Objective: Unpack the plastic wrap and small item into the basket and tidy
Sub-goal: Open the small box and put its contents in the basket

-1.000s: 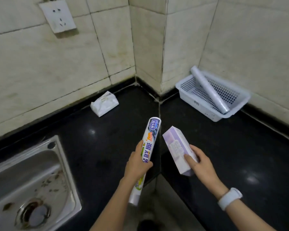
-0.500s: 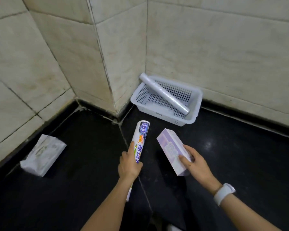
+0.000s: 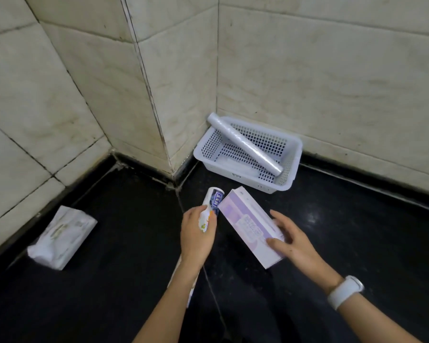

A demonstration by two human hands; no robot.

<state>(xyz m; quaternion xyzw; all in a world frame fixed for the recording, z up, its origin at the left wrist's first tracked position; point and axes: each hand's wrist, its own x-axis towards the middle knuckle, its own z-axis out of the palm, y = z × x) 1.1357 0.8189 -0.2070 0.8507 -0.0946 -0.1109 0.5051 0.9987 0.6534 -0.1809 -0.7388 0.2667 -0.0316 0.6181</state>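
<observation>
Head view hid the printed roll's (image 3: 213, 206) lower end; left hand (image 3: 196, 233) gripped it, right hand (image 3: 292, 241) clasped the purple box (image 3: 248, 224)

Both forearms are bare, no sleeves showing at all. Only thing worn is a chunky white smooth-looking wristband (image 3: 346, 291) on the right wrist, rounded edges, sits snug. Left wrist has nothing on it, no rings on either hand (image 3: 291, 240).
</observation>
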